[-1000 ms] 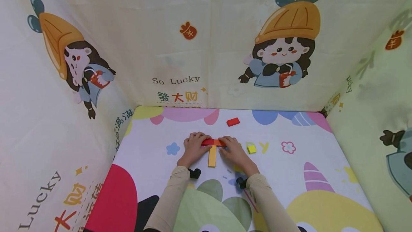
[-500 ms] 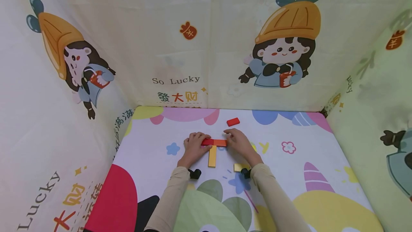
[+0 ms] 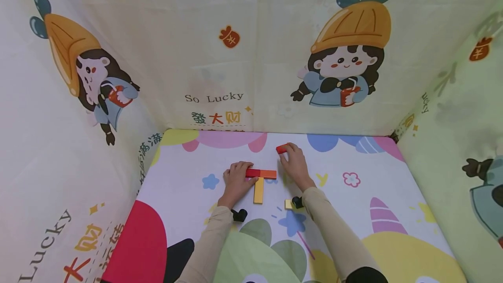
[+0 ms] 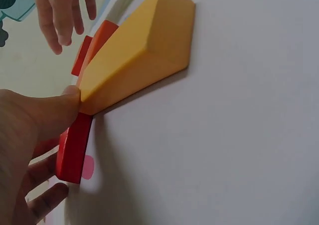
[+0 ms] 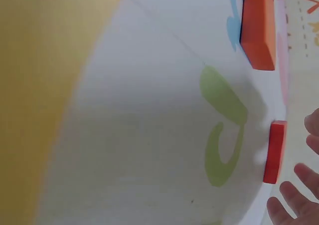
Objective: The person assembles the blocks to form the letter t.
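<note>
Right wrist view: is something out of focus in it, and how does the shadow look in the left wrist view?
Right wrist view: the large yellow shape at the left edge is blurred, the orange block looks crisper; left wrist view: a broad, soft-edged shadow spreads over the white tabletop, below the yellow block in frame.

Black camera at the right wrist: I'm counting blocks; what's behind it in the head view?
Part of a pale yellow, straight-edged block shows beside the black camera; the rest is covered.
</note>
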The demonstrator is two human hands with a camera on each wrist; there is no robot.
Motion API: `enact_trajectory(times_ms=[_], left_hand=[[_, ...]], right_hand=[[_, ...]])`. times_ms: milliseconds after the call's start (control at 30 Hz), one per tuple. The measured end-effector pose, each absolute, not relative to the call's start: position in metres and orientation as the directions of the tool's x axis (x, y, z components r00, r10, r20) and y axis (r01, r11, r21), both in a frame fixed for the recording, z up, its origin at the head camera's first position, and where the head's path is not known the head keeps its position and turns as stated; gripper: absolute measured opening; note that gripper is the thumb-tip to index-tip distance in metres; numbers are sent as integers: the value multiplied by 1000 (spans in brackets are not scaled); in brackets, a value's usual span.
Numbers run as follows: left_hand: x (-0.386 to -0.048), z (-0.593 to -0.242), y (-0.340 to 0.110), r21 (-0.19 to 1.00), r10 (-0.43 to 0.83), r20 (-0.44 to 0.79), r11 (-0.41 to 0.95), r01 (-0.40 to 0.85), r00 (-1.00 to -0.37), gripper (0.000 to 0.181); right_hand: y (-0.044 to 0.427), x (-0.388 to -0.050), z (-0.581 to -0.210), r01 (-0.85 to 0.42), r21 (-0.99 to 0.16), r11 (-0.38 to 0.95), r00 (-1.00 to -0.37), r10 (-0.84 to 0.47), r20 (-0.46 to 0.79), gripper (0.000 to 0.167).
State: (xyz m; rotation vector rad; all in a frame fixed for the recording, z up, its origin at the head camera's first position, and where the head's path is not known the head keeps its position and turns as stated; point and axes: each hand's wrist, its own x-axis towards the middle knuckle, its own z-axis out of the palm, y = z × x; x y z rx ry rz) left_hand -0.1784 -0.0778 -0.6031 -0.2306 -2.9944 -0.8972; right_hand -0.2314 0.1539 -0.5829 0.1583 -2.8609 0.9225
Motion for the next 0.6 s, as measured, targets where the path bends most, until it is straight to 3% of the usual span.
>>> enact_trajectory(times_ms=[233, 600], left_hand=[[-172, -605, -75, 506, 123, 132, 845, 174, -984, 57], [-150, -595, -71, 431, 182, 224, 862, 265, -957, 51]], right_hand=[[154, -240, -581, -83, -515, 853, -997, -75, 36, 47], [153, -243, -582, -116, -485, 867, -993, -112, 37, 42]])
